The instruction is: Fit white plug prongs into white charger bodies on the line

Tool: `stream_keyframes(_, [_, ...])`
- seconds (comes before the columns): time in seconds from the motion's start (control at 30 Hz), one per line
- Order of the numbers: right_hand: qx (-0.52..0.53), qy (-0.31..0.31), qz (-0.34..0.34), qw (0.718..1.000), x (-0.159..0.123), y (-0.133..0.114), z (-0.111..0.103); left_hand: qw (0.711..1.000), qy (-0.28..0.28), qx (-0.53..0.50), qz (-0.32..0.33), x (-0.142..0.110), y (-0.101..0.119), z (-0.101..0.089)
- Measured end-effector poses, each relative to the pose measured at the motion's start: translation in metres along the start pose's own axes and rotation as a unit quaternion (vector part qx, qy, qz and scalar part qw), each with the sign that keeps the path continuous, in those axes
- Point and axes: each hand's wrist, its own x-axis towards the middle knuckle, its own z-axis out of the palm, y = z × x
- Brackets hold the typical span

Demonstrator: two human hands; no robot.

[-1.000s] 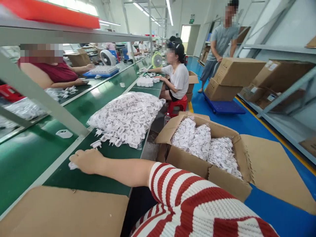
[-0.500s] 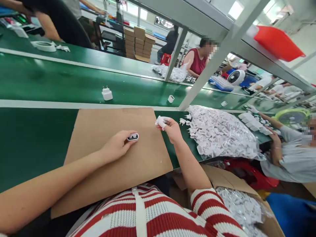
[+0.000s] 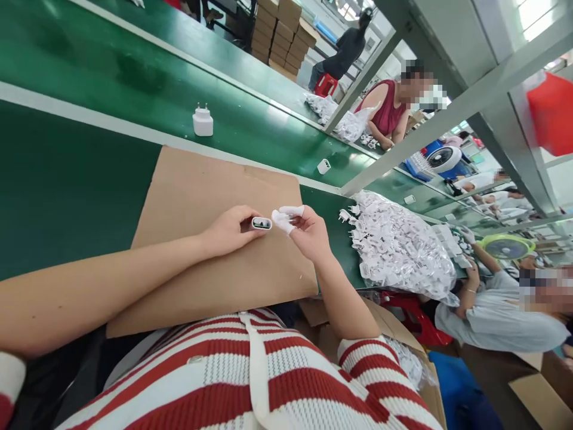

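My left hand (image 3: 233,230) is closed around a white charger housing (image 3: 261,223). The housing's open end faces me and shows dark and metallic parts inside. White finger covers sit on the thumb and forefinger of my right hand (image 3: 308,230). Those fingertips are pinched just to the right of the housing; a small white piece may be between them, but white on white hides its shape. Both hands are above a brown cardboard sheet (image 3: 201,179) on the green bench.
A white plug charger (image 3: 203,122) stands on the green conveyor strip, with another white housing (image 3: 323,166) farther right. A clear bag of white plug parts (image 3: 398,245) lies right of the cardboard. A metal post (image 3: 385,158) rises behind it. A co-worker (image 3: 496,310) sits at right.
My right hand has come left towards the housing, and my left hand has moved slightly right and up with it, so they are now almost touching. The camera view has tilted.
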Motion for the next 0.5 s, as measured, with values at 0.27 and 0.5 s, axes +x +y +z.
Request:
stream_keyframes(0.27, [-0.024,-0.127,0.023,0.991,0.004,0.004,0.001,0.999,-0.001,0.007,0.039,-0.001,-0.005,-0.001])
stream_keyframes(0.5, [-0.258,-0.031,-0.137,0.956,0.006,0.003,0.010,0.999,0.000,0.012,0.038,-0.001,-0.007,0.000])
